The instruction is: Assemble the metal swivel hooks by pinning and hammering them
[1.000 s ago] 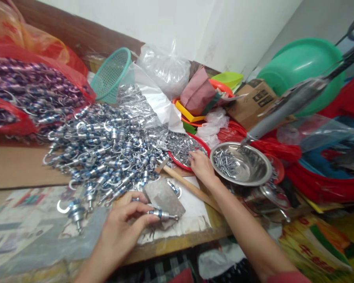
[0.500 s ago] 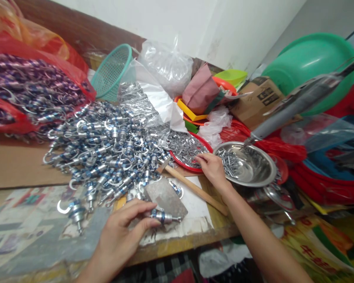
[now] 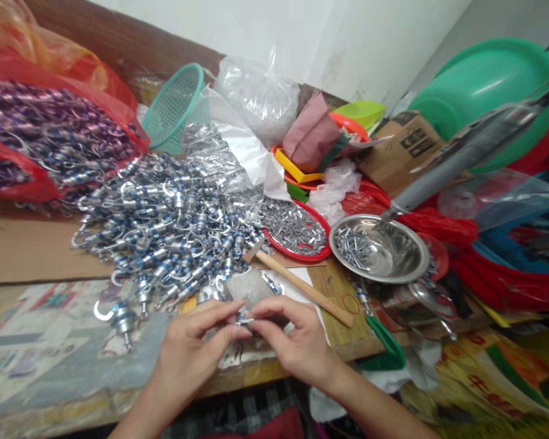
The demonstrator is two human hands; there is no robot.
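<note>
Just above the table's front edge, my left hand (image 3: 190, 344) pinches a silver-and-blue metal hook fitting (image 3: 241, 318), mostly hidden by the fingers. My right hand (image 3: 302, 341) meets it from the right, thumb and fingers closed around a small silver piece at the fitting's end. Behind the fingers lies a grey block (image 3: 247, 285), with another fitting (image 3: 271, 283) at its right side. A wooden-handled hammer (image 3: 308, 289) slants past it. Many similar fittings are heaped in a pile (image 3: 165, 225) to the left. One stands apart (image 3: 122, 323) near my left hand.
A red tray (image 3: 327, 235) of small metal pieces and a steel bowl (image 3: 416, 268) of pins stand beyond my right hand. A grey rod-like tool (image 3: 462, 155) reaches over the bowl. Left are a red bag (image 3: 132, 137) of fittings and a teal basket (image 3: 174, 103).
My right hand has come from the red tray's edge back to the fitting in my left hand. The fitting now sits between both hands' fingertips; my left hand stays almost in place.
</note>
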